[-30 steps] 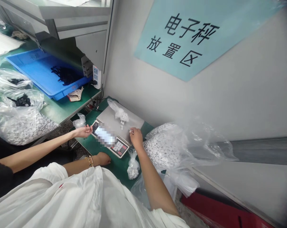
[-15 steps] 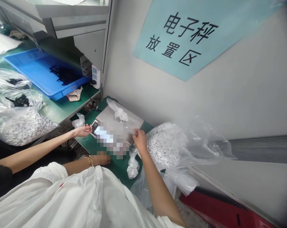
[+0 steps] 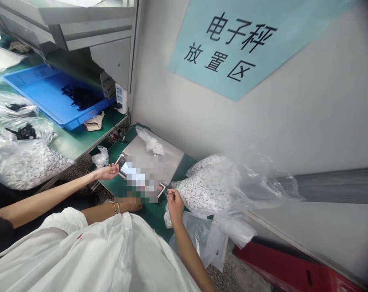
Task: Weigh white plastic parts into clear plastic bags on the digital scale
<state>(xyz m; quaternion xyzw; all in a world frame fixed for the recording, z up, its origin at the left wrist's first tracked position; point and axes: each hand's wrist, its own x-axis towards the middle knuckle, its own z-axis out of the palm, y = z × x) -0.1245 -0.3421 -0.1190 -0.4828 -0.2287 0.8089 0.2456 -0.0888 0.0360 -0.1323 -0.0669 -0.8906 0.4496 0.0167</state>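
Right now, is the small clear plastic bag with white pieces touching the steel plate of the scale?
Touching: the head view shows the clear plastic bag lying directly on the steel plate of the scale, with no gap beneath its white-filled end.

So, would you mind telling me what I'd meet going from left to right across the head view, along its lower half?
Clear plastic bag of white pieces, co-worker's hand, the person's left hand, the person's right hand, large clear bag of white pieces, red object.

A blue tray (image 3: 31,91) holds black bits (image 3: 78,98), perhaps cables.
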